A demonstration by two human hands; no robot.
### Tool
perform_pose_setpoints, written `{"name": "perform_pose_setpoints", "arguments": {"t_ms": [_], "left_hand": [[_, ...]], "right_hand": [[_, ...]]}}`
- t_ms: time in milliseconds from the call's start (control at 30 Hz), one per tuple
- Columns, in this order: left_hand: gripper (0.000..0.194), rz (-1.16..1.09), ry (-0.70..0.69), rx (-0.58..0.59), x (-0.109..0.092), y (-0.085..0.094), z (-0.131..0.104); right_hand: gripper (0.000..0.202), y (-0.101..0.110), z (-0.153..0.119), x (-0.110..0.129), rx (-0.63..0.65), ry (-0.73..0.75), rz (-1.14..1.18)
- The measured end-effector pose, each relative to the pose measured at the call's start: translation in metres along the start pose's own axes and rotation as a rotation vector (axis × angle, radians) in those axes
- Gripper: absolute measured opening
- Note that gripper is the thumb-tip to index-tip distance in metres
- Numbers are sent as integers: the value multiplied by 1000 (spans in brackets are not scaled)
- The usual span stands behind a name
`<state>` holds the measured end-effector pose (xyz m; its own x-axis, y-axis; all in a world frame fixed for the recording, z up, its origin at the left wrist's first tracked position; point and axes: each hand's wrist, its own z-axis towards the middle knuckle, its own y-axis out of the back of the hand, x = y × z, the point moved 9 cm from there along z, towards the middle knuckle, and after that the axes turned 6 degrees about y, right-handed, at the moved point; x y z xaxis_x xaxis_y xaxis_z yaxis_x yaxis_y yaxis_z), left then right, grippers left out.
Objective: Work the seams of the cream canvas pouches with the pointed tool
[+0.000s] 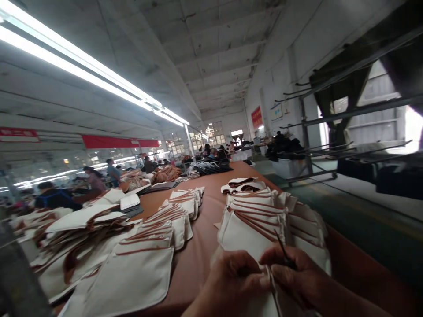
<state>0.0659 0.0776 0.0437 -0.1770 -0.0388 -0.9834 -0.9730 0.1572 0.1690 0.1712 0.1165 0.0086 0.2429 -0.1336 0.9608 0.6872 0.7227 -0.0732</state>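
My left hand (233, 279) is closed, pinching the brown-trimmed edge of a cream fabric piece (261, 304) low in the view. Close beside it, my right hand (307, 275) pinches the same edge between thumb and forefinger. A thin, dark, pointed tool (280, 244) sticks up out of my right hand; its exact kind is not clear. Just beyond my hands lies an overlapping row of cream fabric pieces (246, 233) with brown edging. Farther left, another fanned row of similar pieces (139, 268) rests on the table.
The long brown table (206, 229) runs away from me. Heaped cream and brown pieces (82, 224) lie at its left, with grey-black items (211, 167) farther back. A metal rack (306, 127) stands to the right. Several people, including a person in dark clothing (54, 198), are in the background.
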Motion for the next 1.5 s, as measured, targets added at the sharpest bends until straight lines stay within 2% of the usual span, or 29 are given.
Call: {"name": "perform_pose_setpoints", "arguments": {"t_ms": [133, 200, 267, 367, 467, 533, 700, 767, 833, 967, 1167, 1300, 1400, 1500], "left_hand": [[41, 110, 57, 118, 29, -11, 10], [39, 149, 59, 165, 37, -16, 13], [38, 215, 39, 192, 39, -21, 15], [37, 312, 31, 208, 36, -26, 16], [40, 272, 52, 239, 34, -34, 15], [41, 201, 85, 248, 35, -38, 15], [42, 72, 161, 150, 45, -39, 19], [41, -66, 200, 160, 50, -42, 19], [38, -174, 237, 199, 56, -48, 19], [39, -232, 268, 228, 65, -54, 19], [36, -283, 300, 131, 79, -52, 27], [35, -304, 289, 85, 79, -52, 32], [34, -278, 304, 75, 79, -51, 35], [33, -268, 349, 59, 86, -49, 39]], "right_hand": [[22, 19, -16, -12, -14, -15, -209], [13, 24, -20, -13, -5, 0, -318], [10, 25, -22, -8, 5, 52, -447], [6, 22, -26, 9, 7, 208, -639], [7, 20, -29, 17, 5, 265, -699], [8, 25, -29, 15, -25, 217, -615], [15, 32, -31, -21, -105, -190, 78], [15, 31, -32, -26, -137, -247, 204], [14, 33, -31, -26, -147, -236, 208], [17, 33, -32, -25, -119, -224, 145], [26, 37, -34, -24, -118, -237, 115], [36, 42, -33, -23, -97, -222, 86], [31, 46, -30, -21, -87, -207, 25], [21, 50, -29, -29, -113, -300, 39]]}}
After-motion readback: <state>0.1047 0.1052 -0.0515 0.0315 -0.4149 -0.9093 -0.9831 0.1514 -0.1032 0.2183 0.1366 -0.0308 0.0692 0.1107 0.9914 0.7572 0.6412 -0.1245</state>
